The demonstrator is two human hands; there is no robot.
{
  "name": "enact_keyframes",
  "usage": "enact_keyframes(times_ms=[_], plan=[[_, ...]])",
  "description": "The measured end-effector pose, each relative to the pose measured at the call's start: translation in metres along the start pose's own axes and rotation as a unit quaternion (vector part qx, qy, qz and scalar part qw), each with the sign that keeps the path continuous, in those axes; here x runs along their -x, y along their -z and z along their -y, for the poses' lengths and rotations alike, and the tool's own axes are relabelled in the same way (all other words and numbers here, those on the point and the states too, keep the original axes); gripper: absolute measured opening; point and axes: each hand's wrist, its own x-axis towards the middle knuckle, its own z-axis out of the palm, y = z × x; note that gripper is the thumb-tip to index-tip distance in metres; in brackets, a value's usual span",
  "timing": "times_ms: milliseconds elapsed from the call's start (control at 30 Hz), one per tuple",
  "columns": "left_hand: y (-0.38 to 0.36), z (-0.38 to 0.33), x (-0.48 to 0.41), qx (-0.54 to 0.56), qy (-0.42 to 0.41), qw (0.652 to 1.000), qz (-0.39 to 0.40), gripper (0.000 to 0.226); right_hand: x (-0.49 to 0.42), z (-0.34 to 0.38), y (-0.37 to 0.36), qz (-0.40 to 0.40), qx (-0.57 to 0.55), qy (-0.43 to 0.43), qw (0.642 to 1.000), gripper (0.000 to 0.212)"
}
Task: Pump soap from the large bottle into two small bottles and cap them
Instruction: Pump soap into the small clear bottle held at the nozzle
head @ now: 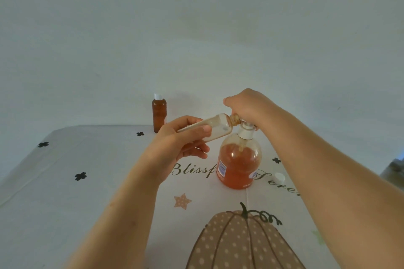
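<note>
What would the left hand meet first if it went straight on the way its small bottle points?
The pump of the large bottle: the small bottle in the left hand has its neck right at it. The right hand, on the pump, comes just behind. Depth is unclear in this one view.

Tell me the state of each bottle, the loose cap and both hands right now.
Large soap bottle: upright, over half full.
Tilted small bottle: uncapped, mouth at the nozzle.
Far small bottle: upright, capped, filled.
White cap: loose on the tablecloth.
Left hand: holds the tilted small bottle.
Right hand: curled over the pump head.
</note>
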Motion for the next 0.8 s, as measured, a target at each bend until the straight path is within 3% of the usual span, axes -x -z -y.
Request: enact_keyframes(times_ms=[167,500,800], plan=[[-0.002,-0.001,0.002,0.013,-0.022,1.000,-0.013,0.034,0.009,0.007,0.010,0.013,0.021,0.011,1.000,0.032],[-0.001,-0.001,0.003,-0.036,-0.010,0.999,-0.023,0.043,0.021,0.007,0.013,0.040,-0.010,0.033,0.999,0.034],[0.003,-0.001,0.002,-0.066,0.000,0.997,-0.029,0.041,-0.003,-0.001,0.000,-0.003,0.001,-0.007,1.000,0.030]])
